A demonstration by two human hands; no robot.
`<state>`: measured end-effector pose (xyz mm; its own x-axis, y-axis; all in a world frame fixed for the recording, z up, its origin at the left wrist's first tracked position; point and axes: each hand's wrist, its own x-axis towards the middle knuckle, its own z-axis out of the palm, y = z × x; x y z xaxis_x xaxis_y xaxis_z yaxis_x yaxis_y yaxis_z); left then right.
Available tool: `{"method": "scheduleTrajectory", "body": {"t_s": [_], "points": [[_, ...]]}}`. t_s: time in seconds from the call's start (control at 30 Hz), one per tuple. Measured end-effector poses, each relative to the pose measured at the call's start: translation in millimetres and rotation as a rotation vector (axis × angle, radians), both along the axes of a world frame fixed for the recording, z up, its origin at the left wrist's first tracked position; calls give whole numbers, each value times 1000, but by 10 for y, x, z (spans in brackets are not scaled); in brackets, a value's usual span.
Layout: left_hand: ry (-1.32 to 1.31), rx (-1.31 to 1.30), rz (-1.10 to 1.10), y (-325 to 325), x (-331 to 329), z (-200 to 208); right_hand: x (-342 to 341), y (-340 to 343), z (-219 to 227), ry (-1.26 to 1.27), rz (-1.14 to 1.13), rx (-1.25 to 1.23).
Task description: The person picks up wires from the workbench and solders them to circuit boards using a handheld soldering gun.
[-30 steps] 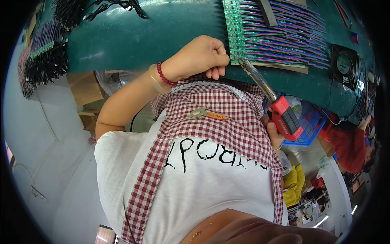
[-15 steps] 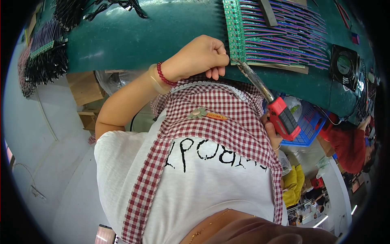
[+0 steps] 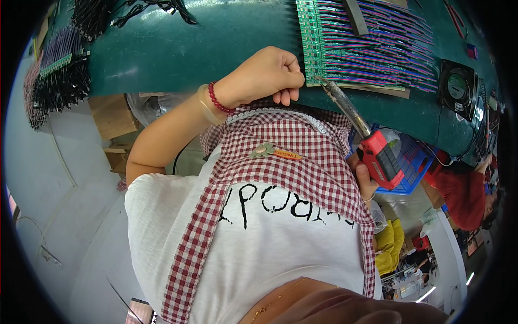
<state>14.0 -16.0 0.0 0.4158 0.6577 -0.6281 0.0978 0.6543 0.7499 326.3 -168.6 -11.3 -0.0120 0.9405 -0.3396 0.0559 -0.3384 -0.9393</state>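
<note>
My left hand (image 3: 268, 75) is closed in a pinch at the table's near edge, beside the lower left corner of a panel of green circuit boards (image 3: 311, 40). What its fingers hold, if anything, is hidden. In my right hand (image 3: 365, 181) is a soldering iron (image 3: 348, 110) with a red and black handle. Its tip points up and left to the bottom end of the panel, close to my left fingertips; I cannot tell whether it touches. Rows of thin coloured wires (image 3: 377, 56) run rightward from the boards, and a grey bar (image 3: 355, 17) lies across them.
Black cables (image 3: 156, 8) lie on the green table (image 3: 205, 48) at the far left, near a hanging wired bundle (image 3: 59, 70). To the right stands a black fan (image 3: 457, 89). Below the table edge are a blue basket (image 3: 413, 164) and a person in red (image 3: 458, 194).
The soldering iron and my right hand have shifted slightly to the right, its tip moving a little away from my left fingers. My left hand has stayed in place.
</note>
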Motion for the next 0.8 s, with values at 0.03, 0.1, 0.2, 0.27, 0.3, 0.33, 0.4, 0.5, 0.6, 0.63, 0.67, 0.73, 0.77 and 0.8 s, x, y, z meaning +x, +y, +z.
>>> {"method": "scheduleTrajectory", "body": {"t_s": [0.03,0.1,0.2,0.27,0.3,0.33,0.4,0.5,0.6,0.63,0.67,0.73,0.77,0.8], "points": [[4,1,2,2,4,1,-26,21,22,1,-1,1],[3,-5,9,-9,-6,9,-128,128,116,157,-1,15],[-1,-10,16,-24,-4,8,-288,307,219,284,-49,45],[-7,-10,21,-30,-3,-1,-352,402,265,296,-71,69],[-6,-8,20,-29,2,-7,-365,424,275,307,-95,91],[-5,-7,20,-26,4,-10,-353,427,266,314,-96,88],[-11,-4,12,-15,1,3,-328,416,239,301,-73,92],[-4,19,-13,-22,-14,13,-326,450,224,290,-46,107],[54,76,-64,-44,-61,83,-412,576,263,316,-66,139],[101,110,-99,-51,-93,112,-446,639,288,340,-93,158],[109,120,-87,-40,-167,131,-461,716,293,390,-64,190],[289,339,-75,-10,-402,164,-480,803,348,440,-93,205],[367,419,54,32,-570,156,-516,853,348,490,-133,215],[650,610,101,104,-782,131,-508,902,334,517,-120,233]]}}
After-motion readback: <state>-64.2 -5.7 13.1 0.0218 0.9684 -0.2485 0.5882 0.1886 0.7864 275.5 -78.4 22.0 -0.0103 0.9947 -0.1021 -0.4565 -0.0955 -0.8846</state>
